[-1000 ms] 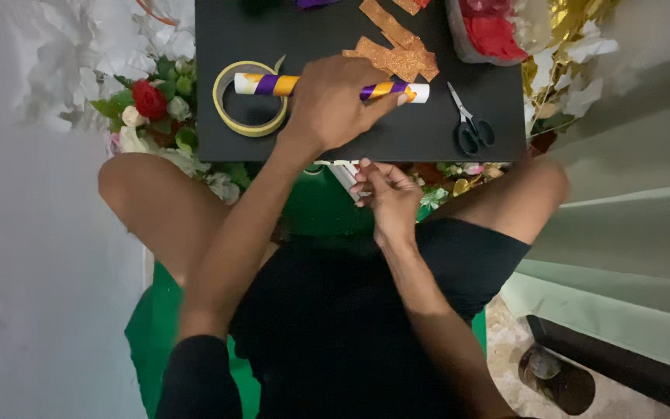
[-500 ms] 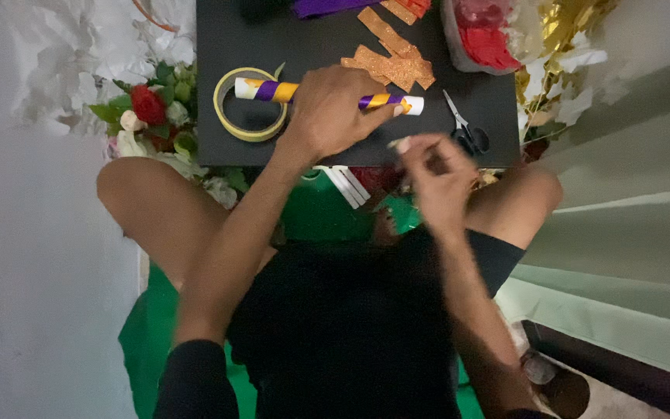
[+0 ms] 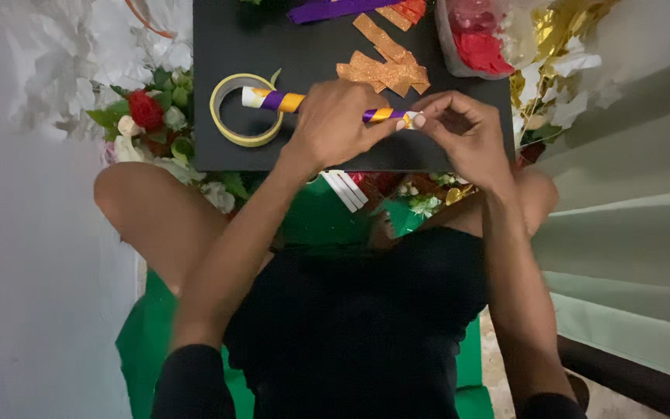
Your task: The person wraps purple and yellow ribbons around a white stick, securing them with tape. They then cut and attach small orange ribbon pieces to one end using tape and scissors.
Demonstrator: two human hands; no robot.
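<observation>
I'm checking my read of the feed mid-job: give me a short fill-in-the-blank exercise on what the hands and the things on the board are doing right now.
1. The left hand presses down a paper tube striped white, gold and ____.
2. The right hand pinches the tube's ____ end.
3. The tube's other end lies inside a roll of ____.
4. The orange glitter strips lie on a ____ board.

Missing words: purple; right; tape; black

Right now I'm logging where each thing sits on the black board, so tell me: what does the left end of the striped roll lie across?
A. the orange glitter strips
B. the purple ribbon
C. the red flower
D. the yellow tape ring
D: the striped roll has its left end resting over the yellow tape ring, while the left hand holds down its middle.
</observation>
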